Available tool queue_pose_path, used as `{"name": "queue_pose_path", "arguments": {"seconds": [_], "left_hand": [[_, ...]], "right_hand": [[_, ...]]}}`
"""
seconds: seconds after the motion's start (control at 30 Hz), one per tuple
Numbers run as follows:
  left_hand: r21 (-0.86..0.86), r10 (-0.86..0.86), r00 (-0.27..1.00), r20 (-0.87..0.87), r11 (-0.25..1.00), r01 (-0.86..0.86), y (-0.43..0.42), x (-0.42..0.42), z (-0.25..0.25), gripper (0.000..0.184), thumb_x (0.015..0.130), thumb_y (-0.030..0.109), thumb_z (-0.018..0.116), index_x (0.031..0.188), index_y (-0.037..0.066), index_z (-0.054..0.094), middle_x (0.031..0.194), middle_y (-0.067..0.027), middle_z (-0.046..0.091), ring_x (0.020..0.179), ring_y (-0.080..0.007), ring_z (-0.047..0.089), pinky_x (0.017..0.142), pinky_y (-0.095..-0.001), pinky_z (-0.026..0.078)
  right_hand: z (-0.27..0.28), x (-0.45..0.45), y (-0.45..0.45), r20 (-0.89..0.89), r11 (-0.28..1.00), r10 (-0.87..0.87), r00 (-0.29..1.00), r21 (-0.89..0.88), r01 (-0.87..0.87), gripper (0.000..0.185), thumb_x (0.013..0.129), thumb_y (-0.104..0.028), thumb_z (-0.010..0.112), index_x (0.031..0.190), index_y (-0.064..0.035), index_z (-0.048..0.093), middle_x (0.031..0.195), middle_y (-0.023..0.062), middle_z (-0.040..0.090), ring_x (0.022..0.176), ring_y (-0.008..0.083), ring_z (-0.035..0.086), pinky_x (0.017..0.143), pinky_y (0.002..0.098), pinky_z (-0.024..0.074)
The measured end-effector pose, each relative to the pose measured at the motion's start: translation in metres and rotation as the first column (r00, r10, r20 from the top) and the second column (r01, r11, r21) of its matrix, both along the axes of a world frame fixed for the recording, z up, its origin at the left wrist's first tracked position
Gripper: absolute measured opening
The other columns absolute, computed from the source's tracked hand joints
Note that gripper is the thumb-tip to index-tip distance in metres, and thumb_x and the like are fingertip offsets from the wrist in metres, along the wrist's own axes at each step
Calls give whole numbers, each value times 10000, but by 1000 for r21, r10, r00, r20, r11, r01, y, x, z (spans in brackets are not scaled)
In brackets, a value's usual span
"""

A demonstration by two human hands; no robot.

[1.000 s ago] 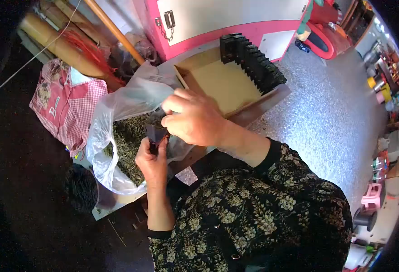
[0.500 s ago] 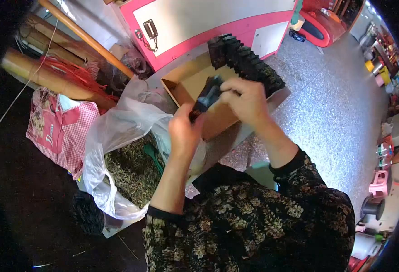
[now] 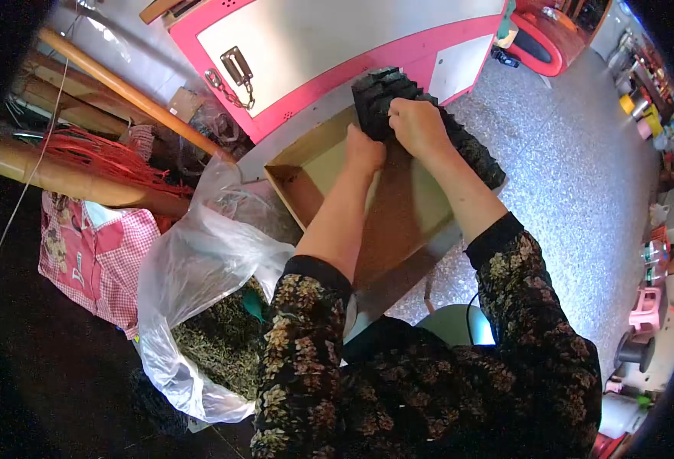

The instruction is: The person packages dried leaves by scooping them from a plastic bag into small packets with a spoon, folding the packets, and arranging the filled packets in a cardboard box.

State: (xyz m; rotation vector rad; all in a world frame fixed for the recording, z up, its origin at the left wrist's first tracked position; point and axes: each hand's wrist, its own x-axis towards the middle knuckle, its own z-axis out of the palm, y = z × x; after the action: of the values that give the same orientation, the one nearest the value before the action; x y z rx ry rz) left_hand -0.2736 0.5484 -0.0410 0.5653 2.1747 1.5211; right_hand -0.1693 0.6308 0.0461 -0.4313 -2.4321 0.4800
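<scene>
Both hands are at the row of dark packets (image 3: 471, 149) standing along the far right side of a shallow cardboard box (image 3: 306, 206). My left hand (image 3: 366, 153) is closed at the near left end of the row, against a dark packet whose lower part it hides. My right hand (image 3: 419, 126) is above the same end, its fingers pinched together at the packets' top edges; what lies between them is too small to make out. Left of the box, an open clear plastic bag (image 3: 191, 268) holds dried plant matter (image 3: 222, 344) and a green scoop (image 3: 253, 304).
A pink and white cabinet (image 3: 337, 46) with a chain latch stands behind the box. Bamboo poles (image 3: 76, 180), red strings (image 3: 107, 157) and a pink checked cloth bag (image 3: 96, 256) are at the left. A pink stool (image 3: 644, 310) stands far right on the speckled floor.
Both hands have moved from over the plastic bag, across the box, to the row of packets. The dark packet they carried is now against the row's near end. The view has shifted too.
</scene>
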Motion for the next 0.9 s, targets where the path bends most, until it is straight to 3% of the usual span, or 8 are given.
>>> {"name": "queue_pose_path", "arguments": {"seconds": [0.2, 0.33, 0.43, 0.5, 0.6, 0.7, 0.83, 0.9], "left_hand": [[311, 9, 996, -87, 950, 18, 25, 12, -4, 478, 691, 11, 618, 1132, -66, 452, 1085, -264, 589, 1060, -415, 561, 910, -429, 441], [277, 37, 999, -31, 960, -27, 31, 9, -13, 482, 700, 26, 623, 1140, -63, 448, 1088, -262, 589, 1079, -416, 550, 917, -442, 434], [357, 47, 983, -179, 934, 20, 52, -2, -52, 526, 704, 48, 637, 1174, -62, 428, 1097, -254, 588, 1086, -420, 543, 923, -450, 428], [431, 106, 994, -29, 899, -83, 61, -3, -59, 594, 704, 103, 686, 1199, -58, 400, 1134, -257, 569, 1087, -429, 534, 934, -453, 419], [466, 22, 999, -36, 885, -3, 51, 1, -47, 688, 689, 162, 740, 1229, -53, 373, 1179, -264, 541, 1101, -424, 521, 945, -449, 415], [270, 113, 993, -40, 958, -99, 41, 14, -24, 730, 677, 208, 772, 1236, -42, 377, 1179, -257, 545, 1097, -413, 528, 943, -451, 418], [262, 192, 975, -109, 952, -158, 48, 15, -31, 741, 660, 197, 784, 1243, -33, 388, 1167, -240, 561, 1081, -391, 546, 931, -455, 429], [512, 72, 997, 31, 855, -78, 55, 5, -43, 738, 677, 244, 775, 1248, -24, 391, 1156, -232, 569, 1069, -384, 556, 913, -455, 441]], "right_hand": [[-2, -12, 8, 38, 995, -63, 997, 81, 59, 93, 779, -126, 564, 786, -34, 581, 740, 218, 599, 762, 422, 593, 671, 495, 467], [-3, -15, 8, 45, 992, -36, 998, 123, 31, 90, 763, -85, 554, 722, -5, 562, 734, 242, 600, 764, 437, 599, 657, 516, 471], [-2, -20, 6, 87, 986, -69, 994, 159, 55, 80, 758, -77, 558, 729, -6, 580, 739, 239, 611, 767, 432, 610, 657, 507, 484], [-2, -22, 5, 105, 981, -100, 989, 175, 81, 73, 755, -71, 562, 730, -7, 589, 738, 237, 616, 765, 428, 617, 654, 503, 490], [-3, -23, 4, 143, 973, -122, 982, 215, 89, 65, 754, -57, 561, 725, -8, 592, 731, 230, 621, 760, 416, 627, 658, 493, 501], [0, -20, 2, 146, 971, -112, 983, 226, 77, 69, 756, -55, 558, 716, -6, 587, 722, 230, 620, 753, 411, 629, 657, 492, 502], [10, -8, -6, 60, 986, -79, 995, 150, 69, 80, 770, -69, 556, 773, -4, 603, 751, 225, 625, 775, 409, 621, 681, 490, 491], [14, -1, -12, 9, 993, -64, 998, 104, 63, 107, 780, -73, 555, 831, -2, 616, 780, 222, 628, 802, 411, 613, 710, 488, 482]]}}
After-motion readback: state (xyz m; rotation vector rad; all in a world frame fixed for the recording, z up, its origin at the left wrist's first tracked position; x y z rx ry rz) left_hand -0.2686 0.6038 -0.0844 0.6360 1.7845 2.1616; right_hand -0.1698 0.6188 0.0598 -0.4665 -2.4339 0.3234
